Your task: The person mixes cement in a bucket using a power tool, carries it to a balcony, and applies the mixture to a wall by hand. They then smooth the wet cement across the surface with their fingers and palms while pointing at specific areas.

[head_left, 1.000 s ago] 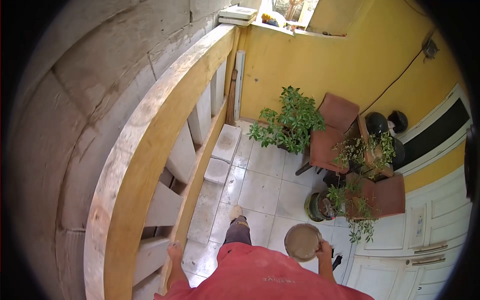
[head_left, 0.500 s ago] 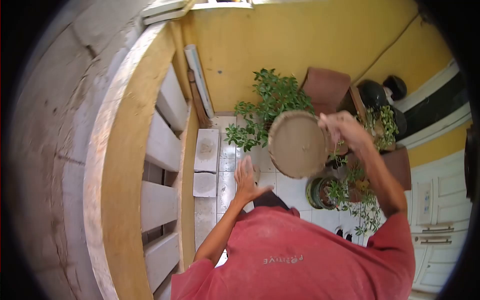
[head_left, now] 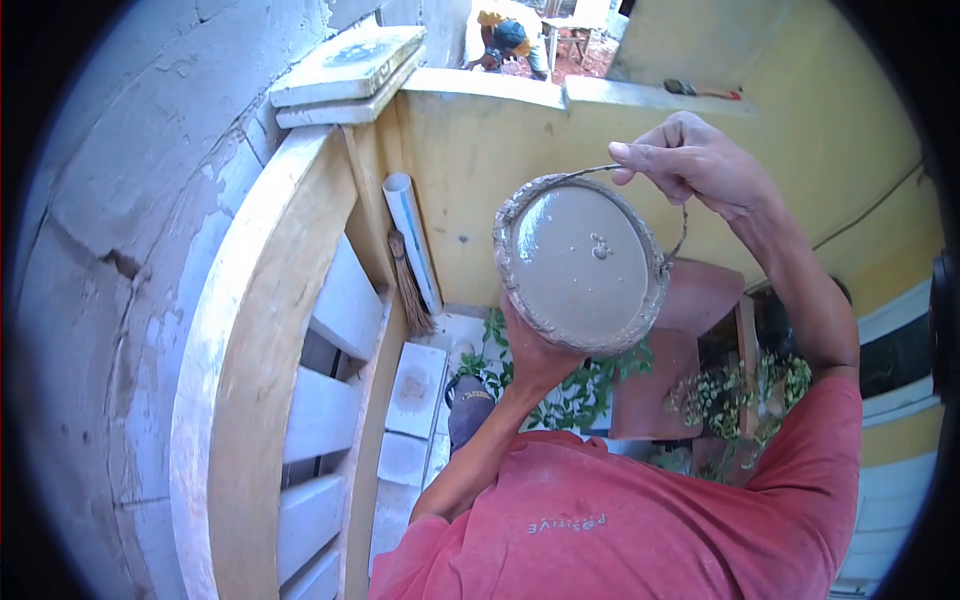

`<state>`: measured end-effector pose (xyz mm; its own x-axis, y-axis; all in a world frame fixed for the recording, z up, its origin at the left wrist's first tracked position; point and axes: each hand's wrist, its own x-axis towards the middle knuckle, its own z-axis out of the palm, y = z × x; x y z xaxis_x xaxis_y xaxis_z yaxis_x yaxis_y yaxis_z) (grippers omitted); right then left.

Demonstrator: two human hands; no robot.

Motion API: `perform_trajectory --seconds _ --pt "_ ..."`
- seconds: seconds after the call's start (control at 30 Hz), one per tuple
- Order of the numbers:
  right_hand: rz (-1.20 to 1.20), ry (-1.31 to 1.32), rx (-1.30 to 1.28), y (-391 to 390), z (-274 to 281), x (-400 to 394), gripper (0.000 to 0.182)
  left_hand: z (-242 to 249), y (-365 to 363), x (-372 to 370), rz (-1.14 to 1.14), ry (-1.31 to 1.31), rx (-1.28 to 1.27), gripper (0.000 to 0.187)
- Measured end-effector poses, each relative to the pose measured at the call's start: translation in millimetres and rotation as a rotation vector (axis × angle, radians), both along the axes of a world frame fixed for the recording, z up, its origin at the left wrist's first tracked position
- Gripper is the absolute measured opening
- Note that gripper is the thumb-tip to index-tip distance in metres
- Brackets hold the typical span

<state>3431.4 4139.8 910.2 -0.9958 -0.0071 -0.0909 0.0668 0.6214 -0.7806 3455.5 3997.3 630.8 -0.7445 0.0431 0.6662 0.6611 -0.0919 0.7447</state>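
A round bucket (head_left: 582,262) with a crusted rim, full of grey-brown wet mix, hangs in front of my chest. Its thin handle (head_left: 684,232) runs up into my right hand (head_left: 705,165), whose fingers are closed on it at the upper right. My left hand (head_left: 535,345) is beneath the bucket against its lower left side; the bucket covers most of its fingers, and the grip there is partly hidden.
A yellow wall (head_left: 470,190) with a ledge bearing a brush (head_left: 702,91) stands ahead. A railing (head_left: 250,330) runs along the left, near a broom (head_left: 408,285) and white pipe (head_left: 412,240). Plants (head_left: 580,400) are below. Another person (head_left: 510,38) bends beyond the wall.
The bucket has risen closer to the camera, lifted by my right hand. My left hand has moved from beside it to underneath. The view has tilted up, showing the ledge and the other person.
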Motion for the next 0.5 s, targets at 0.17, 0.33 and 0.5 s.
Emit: perform_trajectory --seconds 0.17,0.33,0.5 --pt "0.063 0.13 0.146 7 38 -79 0.042 36 23 -94 0.116 0.062 -0.026 0.107" --pt "0.1 0.148 0.144 35 88 -174 0.043 81 44 -182 0.104 0.051 0.051 0.109" --pt "0.085 0.204 0.205 52 126 -246 0.046 122 51 -260 0.039 0.028 0.068 0.118"
